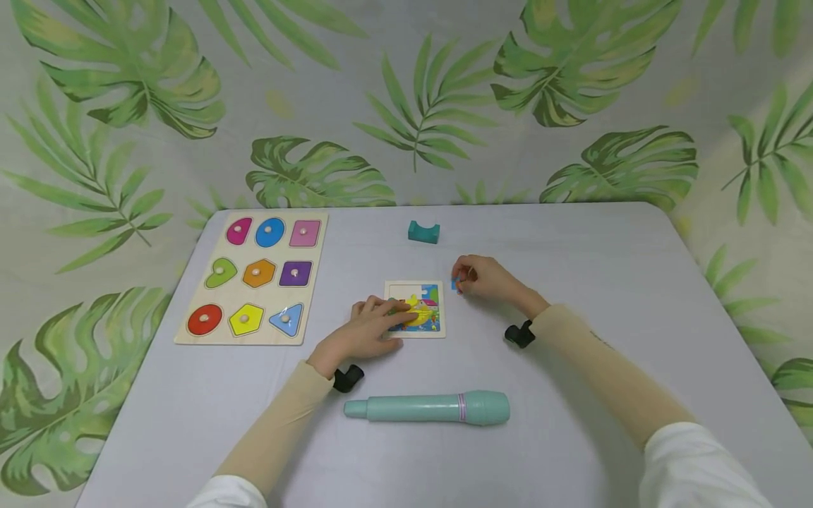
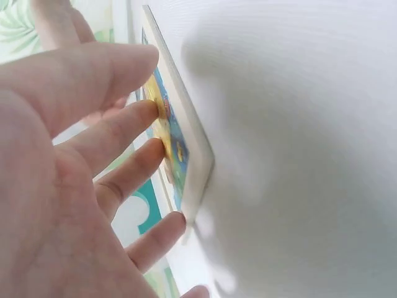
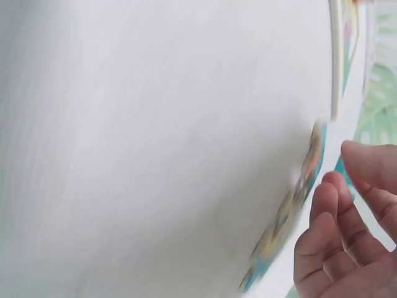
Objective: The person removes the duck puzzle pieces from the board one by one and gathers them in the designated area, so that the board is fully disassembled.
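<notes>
My left hand [image 1: 373, 326] lies spread over a small framed picture puzzle [image 1: 442, 310], its fingertips touching the yellow part of the picture and the frame. In the left wrist view those fingers [image 2: 142, 115] are straight. Bare wood shows at the puzzle's upper left. Right of the frame, my right hand [image 1: 485, 277] is over a blue puzzle piece [image 1: 454, 284], partly hidden by the fingers. The right wrist view has the piece [image 3: 285, 217] blurred beside sharp fingers, with a gap between thumb [image 3: 366, 161] and forefinger.
A wooden shape board [image 1: 254, 247] with knobbed coloured shapes lies at the left. Behind the puzzle stands a teal block [image 1: 423, 232] with a curved notch. A mint-green microphone-shaped toy [image 1: 425, 408] lies across the front, near the left forearm.
</notes>
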`<state>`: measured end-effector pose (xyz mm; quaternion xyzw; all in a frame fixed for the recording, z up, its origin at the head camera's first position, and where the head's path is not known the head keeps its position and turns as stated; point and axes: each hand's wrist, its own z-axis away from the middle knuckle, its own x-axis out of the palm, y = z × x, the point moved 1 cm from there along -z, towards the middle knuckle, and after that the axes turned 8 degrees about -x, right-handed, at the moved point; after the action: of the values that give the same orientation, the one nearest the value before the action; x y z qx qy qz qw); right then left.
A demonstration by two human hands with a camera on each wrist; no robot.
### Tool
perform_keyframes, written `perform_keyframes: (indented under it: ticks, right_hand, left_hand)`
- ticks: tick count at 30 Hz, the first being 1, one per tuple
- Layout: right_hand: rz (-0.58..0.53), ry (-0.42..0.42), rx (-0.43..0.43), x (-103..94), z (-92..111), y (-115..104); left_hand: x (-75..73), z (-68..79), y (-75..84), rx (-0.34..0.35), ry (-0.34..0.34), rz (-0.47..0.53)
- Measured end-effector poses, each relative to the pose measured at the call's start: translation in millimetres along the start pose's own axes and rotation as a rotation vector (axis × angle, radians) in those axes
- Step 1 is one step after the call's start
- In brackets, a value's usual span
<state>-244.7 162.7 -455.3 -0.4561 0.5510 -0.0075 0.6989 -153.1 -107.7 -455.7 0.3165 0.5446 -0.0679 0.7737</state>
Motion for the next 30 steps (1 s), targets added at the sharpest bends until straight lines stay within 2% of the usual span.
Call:
perform_keyframes:
  ticks: [4,9,16,23,30]
  right_hand:
    - [-0.049,-0.079,-0.053,13.9,-9.0,-16.8]
    - [0.01,-0.123,-0.091,24.8,-16.1,-33.3]
    - [0.058,-0.128,-0.083,30.1,-19.8,-40.5]
    - [0.054,-0.125,-0.069,30.8,-21.4,-44.9]
    - [0.015,-0.07,-0.071,31.4,-20.1,-43.9]
  left_hand:
    - [-1.6,-5.1,1.9,0.013,0.018,-0.036]
    - [-4.3,-10.2,5.7,0.022,0.016,-0.03]
    - [-4.1,-11.3,11.0,-0.026,-0.025,-0.091]
    - [-4.9,-10.7,16.5,-0.052,-0.042,-0.084]
    - [-4.5,-9.6,15.0,-0.005,-0.028,-0.07]
